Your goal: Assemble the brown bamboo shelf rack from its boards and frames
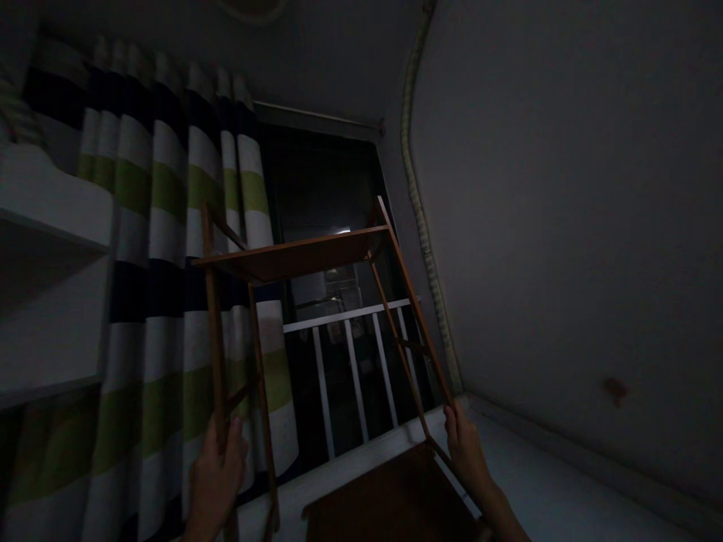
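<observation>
A brown wooden shelf rack [299, 256] with thin legs and a flat upper board stands tilted in front of me, raised before the window. My left hand [218, 470] is closed around its near left leg. On the other side my right hand [466, 444] grips the near right leg. Below, between the legs, a second brown board [384, 500] shows at the bottom edge; part of it is cut off by the frame.
A striped curtain [163, 301] hangs at the left, beside a white shelf unit [56, 203]. Behind the rack are a dark window with a white railing [349, 361] and a pale sill. A ribbed hose [418, 203] runs down the wall [565, 211] on the right.
</observation>
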`<action>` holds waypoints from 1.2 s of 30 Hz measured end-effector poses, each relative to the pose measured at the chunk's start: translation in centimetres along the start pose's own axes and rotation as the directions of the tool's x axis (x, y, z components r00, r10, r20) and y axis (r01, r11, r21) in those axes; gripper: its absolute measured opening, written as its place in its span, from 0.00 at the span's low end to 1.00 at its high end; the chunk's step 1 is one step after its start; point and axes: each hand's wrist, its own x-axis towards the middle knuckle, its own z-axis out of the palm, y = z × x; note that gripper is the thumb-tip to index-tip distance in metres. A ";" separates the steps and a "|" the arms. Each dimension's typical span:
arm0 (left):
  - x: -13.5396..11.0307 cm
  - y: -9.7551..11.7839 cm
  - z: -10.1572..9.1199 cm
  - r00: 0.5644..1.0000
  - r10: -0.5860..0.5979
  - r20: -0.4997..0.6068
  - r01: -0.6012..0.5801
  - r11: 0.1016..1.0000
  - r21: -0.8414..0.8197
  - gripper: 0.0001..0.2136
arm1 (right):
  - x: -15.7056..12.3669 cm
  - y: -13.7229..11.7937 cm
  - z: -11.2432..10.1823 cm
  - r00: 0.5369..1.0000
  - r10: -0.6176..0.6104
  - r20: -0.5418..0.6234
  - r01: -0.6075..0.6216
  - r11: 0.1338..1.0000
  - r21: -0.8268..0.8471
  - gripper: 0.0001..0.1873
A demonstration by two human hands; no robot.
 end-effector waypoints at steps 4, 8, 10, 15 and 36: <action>-0.2 0.5 0.0 0.999 -0.018 0.036 0.017 1.000 0.024 0.35 | 0.3 -0.4 -0.1 0.999 0.000 -0.049 0.000 1.000 -0.013 0.24; -0.4 0.7 0.1 1.000 -0.010 0.015 0.009 0.999 0.035 0.36 | 0.5 -0.2 -0.2 0.999 0.008 -0.049 -0.008 1.000 0.001 0.25; -0.5 0.8 0.3 1.000 -0.007 0.007 0.007 0.999 0.044 0.36 | 0.5 0.0 -0.1 0.999 0.016 -0.043 -0.016 1.000 0.011 0.25; -0.4 0.7 0.8 0.999 -0.014 0.035 0.014 1.000 -0.006 0.36 | 0.6 0.6 0.0 0.998 0.029 -0.064 -0.029 1.000 0.003 0.25; -5.9 -2.4 0.9 0.982 -0.182 0.050 0.180 0.983 0.025 0.23 | 0.5 -0.3 -0.8 0.999 0.030 0.017 -0.029 0.998 -0.059 0.21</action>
